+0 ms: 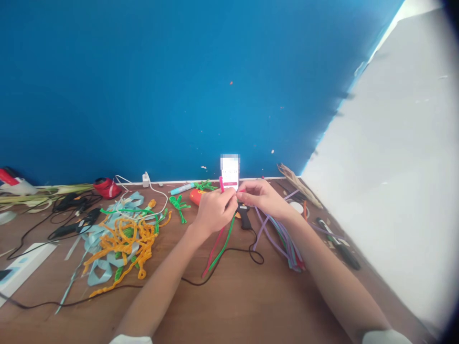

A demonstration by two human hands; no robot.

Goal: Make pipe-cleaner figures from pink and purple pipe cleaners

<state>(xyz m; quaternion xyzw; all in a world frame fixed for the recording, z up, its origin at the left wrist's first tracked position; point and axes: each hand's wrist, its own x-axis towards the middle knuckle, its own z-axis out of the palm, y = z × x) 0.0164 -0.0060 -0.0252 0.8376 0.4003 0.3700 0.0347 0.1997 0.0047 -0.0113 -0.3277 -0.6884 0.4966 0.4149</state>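
Observation:
In the head view both hands meet above the table in front of a lit phone (230, 174). My left hand (217, 209) is closed on a pink pipe cleaner (221, 184), whose end sticks up past the fingers. The fingertips of my right hand (263, 197) are pinched together against the left ones, with a bit of pink between them. Below the hands run a red pipe cleaner (214, 253) and a green pipe cleaner (224, 246); their upper ends are hidden by my left hand. A black glue gun (245, 219) lies just behind, partly covered.
To the left lies a tangle of orange pipe cleaners (125, 239) and light blue ribbon (98, 272). Further left are a white power strip (27, 267) and black cables. Purple pipe cleaners (283, 234) and a utility knife (337, 243) lie right, near the white wall.

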